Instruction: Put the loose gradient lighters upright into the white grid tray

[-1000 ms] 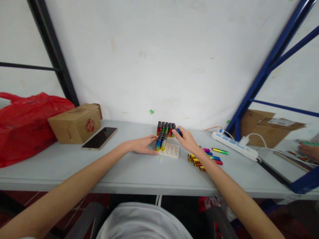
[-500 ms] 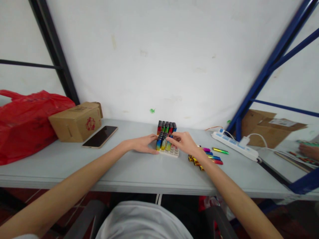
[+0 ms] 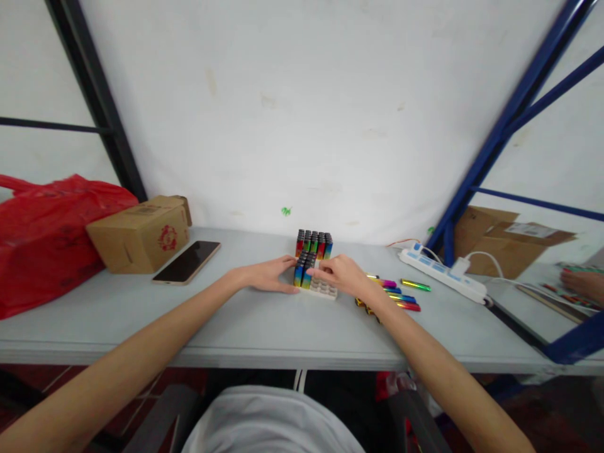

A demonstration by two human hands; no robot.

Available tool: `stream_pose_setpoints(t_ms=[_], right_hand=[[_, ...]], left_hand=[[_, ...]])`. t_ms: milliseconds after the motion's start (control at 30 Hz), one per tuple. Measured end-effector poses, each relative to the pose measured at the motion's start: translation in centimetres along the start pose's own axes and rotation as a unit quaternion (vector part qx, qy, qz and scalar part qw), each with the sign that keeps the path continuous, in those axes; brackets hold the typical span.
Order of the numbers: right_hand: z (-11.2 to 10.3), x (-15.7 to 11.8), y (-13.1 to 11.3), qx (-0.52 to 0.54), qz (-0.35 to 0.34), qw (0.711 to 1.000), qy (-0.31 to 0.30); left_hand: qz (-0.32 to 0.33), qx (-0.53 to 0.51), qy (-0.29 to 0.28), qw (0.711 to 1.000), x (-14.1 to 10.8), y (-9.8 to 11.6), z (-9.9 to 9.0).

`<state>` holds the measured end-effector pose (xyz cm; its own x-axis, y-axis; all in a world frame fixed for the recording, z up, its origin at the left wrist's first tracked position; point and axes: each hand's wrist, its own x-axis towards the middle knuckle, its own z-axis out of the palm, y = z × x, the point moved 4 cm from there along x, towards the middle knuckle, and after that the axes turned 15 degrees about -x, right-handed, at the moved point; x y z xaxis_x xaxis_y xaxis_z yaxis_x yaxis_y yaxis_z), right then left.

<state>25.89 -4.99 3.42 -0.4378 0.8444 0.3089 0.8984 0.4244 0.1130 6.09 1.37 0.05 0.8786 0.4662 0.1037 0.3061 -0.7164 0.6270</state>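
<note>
A white tray with round holes (image 3: 325,290) lies on the table, its left part filled with upright blue-and-yellow lighters (image 3: 302,270). Behind it stands a block of multicoloured lighters (image 3: 314,242) with black tops. My left hand (image 3: 271,275) rests at the tray's left side, thumb and fingers spread around the corner, holding nothing. Over the tray's right part is my right hand (image 3: 342,274), its fingers curled together beside the upright lighters; whatever they hold is hidden. Several loose shiny lighters (image 3: 408,299) lie under and beside my right forearm.
A phone (image 3: 187,262), a cardboard box (image 3: 141,233) and a red bag (image 3: 61,233) are at the left. One green lighter (image 3: 415,285) lies near a white power strip (image 3: 443,275). At the far right, another person's hand (image 3: 585,283) shows beyond the blue frame.
My right hand's fingers have curled in more. The yellowish lighter that stood by its fingertips no longer shows, and more of the tray's holes are visible. My left hand has stayed beside the tray.
</note>
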Motion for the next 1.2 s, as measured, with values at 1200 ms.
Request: stream_pose_setpoints(t_ms=[1200], right_hand=[[1.5, -3.8, 14.4, 0.095, 0.115, 0.977, -0.152]], left_hand=[[-0.016, 0.016, -0.012, 1.0, 0.0, 0.2, 0.0]])
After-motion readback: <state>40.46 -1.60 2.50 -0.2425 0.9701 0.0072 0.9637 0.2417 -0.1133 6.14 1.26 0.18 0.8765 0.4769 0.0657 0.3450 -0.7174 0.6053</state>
